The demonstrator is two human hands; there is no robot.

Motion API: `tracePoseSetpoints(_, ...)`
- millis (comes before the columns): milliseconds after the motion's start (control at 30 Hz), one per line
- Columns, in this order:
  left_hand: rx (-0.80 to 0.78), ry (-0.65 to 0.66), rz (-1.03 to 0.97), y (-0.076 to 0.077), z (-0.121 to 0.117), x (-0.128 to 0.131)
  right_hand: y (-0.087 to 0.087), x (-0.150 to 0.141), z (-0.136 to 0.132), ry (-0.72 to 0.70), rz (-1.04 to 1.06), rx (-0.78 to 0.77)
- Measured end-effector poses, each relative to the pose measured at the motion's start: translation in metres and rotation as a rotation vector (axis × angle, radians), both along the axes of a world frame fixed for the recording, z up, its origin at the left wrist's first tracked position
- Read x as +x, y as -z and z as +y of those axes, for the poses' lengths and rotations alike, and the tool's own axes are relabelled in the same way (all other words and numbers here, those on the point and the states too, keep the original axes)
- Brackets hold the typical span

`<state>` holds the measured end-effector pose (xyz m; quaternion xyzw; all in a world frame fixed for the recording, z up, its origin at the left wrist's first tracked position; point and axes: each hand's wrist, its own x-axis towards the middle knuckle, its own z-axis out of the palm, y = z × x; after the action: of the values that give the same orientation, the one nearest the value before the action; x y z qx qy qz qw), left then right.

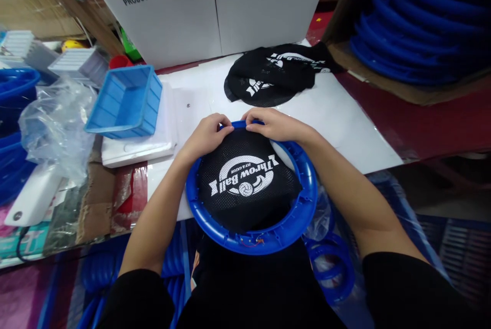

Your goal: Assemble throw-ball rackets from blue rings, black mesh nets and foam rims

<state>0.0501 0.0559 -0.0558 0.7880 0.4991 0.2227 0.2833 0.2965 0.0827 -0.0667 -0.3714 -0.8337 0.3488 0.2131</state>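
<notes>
A blue plastic ring (307, 180) rests at the table's near edge, tipped toward my body. Across its opening lies a black mesh sheet (238, 152) with white "Throw Ball" print; a gap shows at the upper right and another along the bottom. My left hand (209, 135) pinches the mesh's edge at the far rim, thumb and fingers together. Close beside it, my right hand (270, 123) pinches the same edge, its fingers curled over the rim. Small wires (251, 241) with an orange-brown part sit in the ring's near side.
More printed black mesh sheets (274, 75) lie beyond the ring. A blue bin (126, 101) stands at left on a white slab. White cartons (184, 12) close off the back. At right, a box holds stacked blue rings (414, 37). A plastic bag (57, 124) lies far left.
</notes>
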Motion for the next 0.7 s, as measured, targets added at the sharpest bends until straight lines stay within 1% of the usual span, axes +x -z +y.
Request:
tracePoseSetpoints(133,-0.006,-0.027,0.002,0.005,0.002,0.004,0.001,-0.001,0.001,0.023,0.013,-0.039)
tracePoseSetpoints(233,-0.019,-0.029,0.013,0.008,0.006,0.005,0.001,-0.002,0.001,0.048,-0.001,-0.019)
tracePoseSetpoints(433,-0.129,-0.002,-0.052,0.007,0.014,0.0,0.0,-0.005,0.001,0.075,-0.02,0.003)
tracePoseSetpoints(533,-0.146,0.011,-0.051,0.006,0.017,-0.001,0.0,-0.005,0.002,0.091,-0.026,0.004)
tracePoseSetpoints(633,-0.121,0.026,-0.026,0.007,0.017,-0.001,0.0,-0.005,0.002,0.102,-0.032,0.025)
tracePoseSetpoints(700,-0.053,0.039,0.005,0.007,0.016,0.0,0.001,-0.006,0.001,0.105,-0.032,0.048)
